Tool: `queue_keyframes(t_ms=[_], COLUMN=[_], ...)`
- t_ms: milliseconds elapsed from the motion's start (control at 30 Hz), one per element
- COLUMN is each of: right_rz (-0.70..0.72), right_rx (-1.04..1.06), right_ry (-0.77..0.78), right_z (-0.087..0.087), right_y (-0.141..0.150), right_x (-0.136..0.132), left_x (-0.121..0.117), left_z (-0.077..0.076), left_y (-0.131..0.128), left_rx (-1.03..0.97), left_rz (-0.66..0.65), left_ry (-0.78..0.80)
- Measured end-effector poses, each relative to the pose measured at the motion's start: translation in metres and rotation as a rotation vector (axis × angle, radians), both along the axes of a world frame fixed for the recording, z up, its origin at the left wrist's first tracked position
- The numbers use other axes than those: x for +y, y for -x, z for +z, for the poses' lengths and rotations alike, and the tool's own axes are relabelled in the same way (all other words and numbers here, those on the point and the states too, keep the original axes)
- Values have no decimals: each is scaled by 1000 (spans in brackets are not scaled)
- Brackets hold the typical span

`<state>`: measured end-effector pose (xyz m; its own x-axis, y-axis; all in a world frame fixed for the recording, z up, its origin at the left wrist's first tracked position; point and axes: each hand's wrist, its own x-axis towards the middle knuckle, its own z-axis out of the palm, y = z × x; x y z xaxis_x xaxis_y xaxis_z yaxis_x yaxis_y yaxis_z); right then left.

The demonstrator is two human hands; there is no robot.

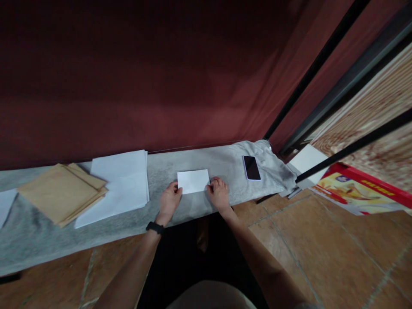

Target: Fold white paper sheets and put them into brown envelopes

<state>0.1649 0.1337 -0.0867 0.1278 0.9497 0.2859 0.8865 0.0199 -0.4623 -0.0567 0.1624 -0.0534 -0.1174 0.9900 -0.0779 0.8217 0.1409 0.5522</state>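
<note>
Forearms [131, 268] converge, hands [170, 200] [219, 194] holding white paper's [193, 181] ends.

The left hand [170, 199] and right hand [219, 194] faced each other across a gap, fingers [218, 182] bent; behind the fingers, the left forearm [130, 262] and right forearm [254, 251] spread apart.

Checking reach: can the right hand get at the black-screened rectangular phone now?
Likely yes: the right hand is at the white rectangular paper's edge, but only grey cloth shows between it and the phone.
</note>
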Motion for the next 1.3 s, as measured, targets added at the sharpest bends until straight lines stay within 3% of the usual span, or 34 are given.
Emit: queue_keyframes(t_ms=[200,300,433,533,633,800,1000,1133,1200,1300], right_rz=[9,112,259,302,281,211,119,104,96,104], right_rx=[-24,-34,-29,-49,-84,-109,-104,-91,-86,-89], right_ry=[23,23,57,107,128,98,98,104,104,120], right_z=[4,9,14,14,11,4,2,4,4,4], right_y=[2,8,27,38,40,30,21,22,23,22], right_x=[0,2,5,4,2,-5,-9,-10,-10,-10], left_x=[-1,-6,-11,-13,-15,-21,-30,-27,-20,-7], left_z=[2,1,-5,-14,-24,-34,-36,-31,-27,-21], left_y=[1,-2,-20,-36,-42,-35,-22,-28,-41,-71], left_rx=[23,102,162,163,241,293,317,288,250,207], left_rz=[-5,-58,-244,-404,-433,-354,-265,-227,-270,-450], left_ry=[11,-114,-334,-288,-227,-254,-275,-274,-281,-246])
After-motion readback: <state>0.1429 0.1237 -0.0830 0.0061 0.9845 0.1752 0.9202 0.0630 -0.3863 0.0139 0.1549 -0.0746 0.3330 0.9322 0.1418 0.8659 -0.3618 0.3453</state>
